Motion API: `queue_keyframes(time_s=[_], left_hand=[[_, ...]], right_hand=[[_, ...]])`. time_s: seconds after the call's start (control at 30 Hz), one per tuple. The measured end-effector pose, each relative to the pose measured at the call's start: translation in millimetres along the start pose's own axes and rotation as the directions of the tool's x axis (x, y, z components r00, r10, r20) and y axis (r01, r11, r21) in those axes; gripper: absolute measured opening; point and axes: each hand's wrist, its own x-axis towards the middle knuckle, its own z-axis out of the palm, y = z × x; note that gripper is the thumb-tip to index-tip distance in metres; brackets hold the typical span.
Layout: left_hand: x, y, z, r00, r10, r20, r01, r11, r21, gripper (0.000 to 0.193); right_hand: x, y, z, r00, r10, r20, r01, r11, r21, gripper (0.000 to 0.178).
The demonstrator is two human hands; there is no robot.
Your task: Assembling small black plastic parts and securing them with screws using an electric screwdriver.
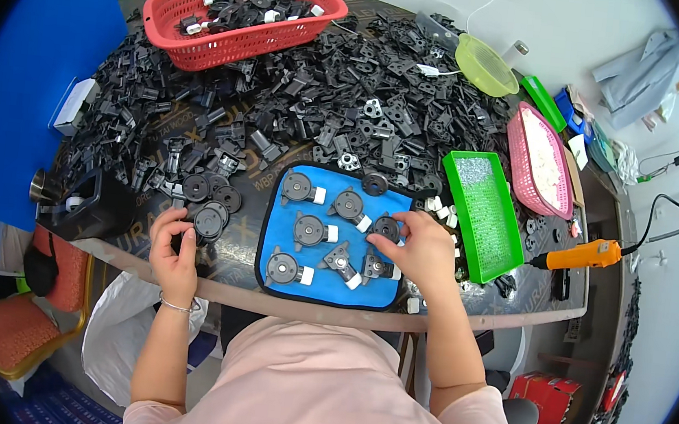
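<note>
On a blue mat [332,289] in front of me lie several black caster-like assemblies [311,230] with round bodies and white tabs. At the mat's right edge, thumb and index finger of my right hand [424,254] close round a black disc [385,228]. Two assemblies at the lower right, such as this one [338,262], show their inner metal parts without a disc on top. My left hand [173,249] is closed with curled fingers beside several loose black discs [210,220]; a dark bit shows at its fingertips, too small to name. Another disc [374,184] rests at the mat's top edge.
A wide heap of black parts [302,86] covers the table behind the mat. Behind it stands a red basket [241,47]. To the right are a green tray [485,226] of small metal pieces, a pink basket [536,161] and an orange electric screwdriver [585,254].
</note>
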Motion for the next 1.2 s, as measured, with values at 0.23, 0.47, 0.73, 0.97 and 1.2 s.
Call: queue_keyframes(time_s=[0.23, 0.47, 0.73, 0.97, 1.2], left_hand=[[0.6, 0.4, -1.7, 1.0, -0.012, 0.005, 0.012, 1.0, 0.017, 0.003], [1.7, 2.6, -1.0, 1.0, 0.006, 0.023, -0.007, 1.0, 0.026, 0.004], [2.4, 4.3, 0.2, 1.0, -0.012, 0.027, 0.011, 1.0, 0.02, 0.004], [1.7, 1.9, -0.4, 0.999, -0.008, 0.035, 0.007, 1.0, 0.022, 0.004], [4.5, 5.9, 0.0, 1.0, 0.005, 0.008, -0.006, 0.999, 0.054, 0.002]], right_hand=[[-1.5, 2.2, -7.0, 0.999, -0.035, -0.026, 0.036, 0.999, 0.028, 0.054], [0.7, 5.8, -5.3, 0.995, -0.061, 0.078, 0.049, 0.987, 0.153, 0.052], [-1.5, 8.9, -0.4, 0.997, -0.075, 0.035, 0.07, 0.989, 0.127, 0.051], [-1.0, 10.6, 1.0, 0.996, -0.067, 0.064, 0.059, 0.991, 0.124, 0.052], [7.8, -7.9, -18.3, 0.997, -0.079, 0.023, 0.068, 0.947, 0.314, 0.059]])
